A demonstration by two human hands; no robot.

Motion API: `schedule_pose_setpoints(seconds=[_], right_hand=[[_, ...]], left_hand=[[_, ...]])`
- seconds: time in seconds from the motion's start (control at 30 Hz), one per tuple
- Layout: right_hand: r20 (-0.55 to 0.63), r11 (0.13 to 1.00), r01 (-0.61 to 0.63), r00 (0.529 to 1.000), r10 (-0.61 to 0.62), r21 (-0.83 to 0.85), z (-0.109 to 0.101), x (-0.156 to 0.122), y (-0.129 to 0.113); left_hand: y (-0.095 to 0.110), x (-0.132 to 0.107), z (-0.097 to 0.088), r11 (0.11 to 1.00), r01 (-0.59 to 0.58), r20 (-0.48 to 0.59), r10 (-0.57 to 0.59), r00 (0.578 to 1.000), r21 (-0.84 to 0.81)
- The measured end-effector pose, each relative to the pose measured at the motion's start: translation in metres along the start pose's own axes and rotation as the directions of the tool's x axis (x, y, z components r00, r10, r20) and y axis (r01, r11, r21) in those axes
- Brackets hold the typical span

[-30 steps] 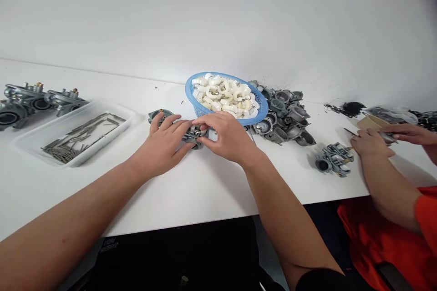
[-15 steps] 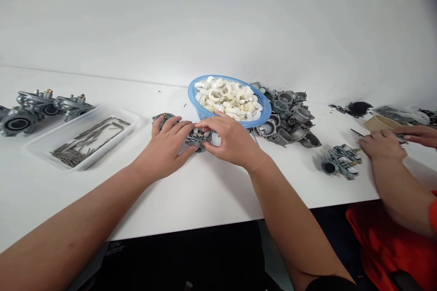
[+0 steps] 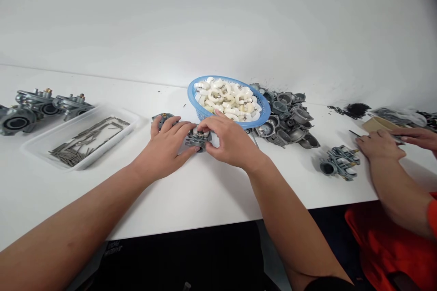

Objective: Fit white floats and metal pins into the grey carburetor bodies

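Observation:
My left hand (image 3: 167, 144) lies over a die-cast carburetor body (image 3: 198, 140), its fingers spread along the grey metal. My right hand (image 3: 227, 140) grips the same piece from the other side, with fingertips at its near end. White float-like parts (image 3: 200, 132) show between my hands, and my palms hide much of the body. Just beyond my fingers stands a blue plastic basket (image 3: 227, 102) heaped with white rings.
Loose carburetor bodies (image 3: 287, 118) lie heaped right of the basket. A white tray (image 3: 85, 141) holds metal pins, with assembled carburetors (image 3: 37, 109) beyond it. At right, a co-worker's hands (image 3: 385, 143) work beside another carburetor (image 3: 339, 162), near a cardboard piece (image 3: 377, 123).
The view has shifted slightly. My hands stay on the carburetor, with little visible movement. The co-worker's hands have shifted slightly near the cardboard.

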State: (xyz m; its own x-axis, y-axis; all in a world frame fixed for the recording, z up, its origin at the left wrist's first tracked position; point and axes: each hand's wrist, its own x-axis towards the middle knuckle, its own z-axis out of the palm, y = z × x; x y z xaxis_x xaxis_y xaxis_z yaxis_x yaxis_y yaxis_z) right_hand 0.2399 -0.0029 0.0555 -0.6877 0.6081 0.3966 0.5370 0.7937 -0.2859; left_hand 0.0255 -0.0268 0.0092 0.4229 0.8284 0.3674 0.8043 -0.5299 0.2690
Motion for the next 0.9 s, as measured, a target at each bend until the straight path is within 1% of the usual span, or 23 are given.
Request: schedule_pose_setpoints(seconds=[0.13, 0.3, 0.47, 0.7, 0.8, 0.9], right_hand=[[0.000, 1.000, -0.016, 1.000, 0.016, -0.007, -0.0010, -0.0004, 0.0002], [-0.002, 1.000, -0.008, 1.000, 0.008, 0.003, -0.0014, -0.0017, 0.0013], [0.005, 1.000, -0.009, 1.000, 0.009, 0.020, -0.0020, -0.0024, 0.0021], [0.006, 0.996, 0.016, 1.000, -0.017, 0.089, -0.0041, -0.0033, 0.0030], [0.031, 0.990, -0.040, 0.999, 0.036, 0.136, -0.0072, -0.0040, 0.0014], [0.059, 0.981, -0.098, 0.994, 0.089, 0.168, -0.0098, -0.0037, -0.0016]], left_hand=[[0.0025, 0.0009, -0.0017, 1.000, 0.012, 0.008, -0.012, 1.000, -0.008], [0.0009, 0.0017, 0.0008, 0.998, 0.033, 0.050, -0.030, 0.998, -0.062], [0.0005, 0.0016, 0.0040, 0.992, 0.085, 0.046, -0.081, 0.996, -0.098], [0.0045, 0.0030, 0.0015, 0.981, 0.132, 0.060, -0.125, 0.990, -0.142], [0.0058, 0.0038, 0.0003, 0.976, 0.147, 0.070, -0.137, 0.988, -0.162], [0.0067, 0.0032, 0.0003, 0.977, 0.133, 0.087, -0.120, 0.989, -0.166]])
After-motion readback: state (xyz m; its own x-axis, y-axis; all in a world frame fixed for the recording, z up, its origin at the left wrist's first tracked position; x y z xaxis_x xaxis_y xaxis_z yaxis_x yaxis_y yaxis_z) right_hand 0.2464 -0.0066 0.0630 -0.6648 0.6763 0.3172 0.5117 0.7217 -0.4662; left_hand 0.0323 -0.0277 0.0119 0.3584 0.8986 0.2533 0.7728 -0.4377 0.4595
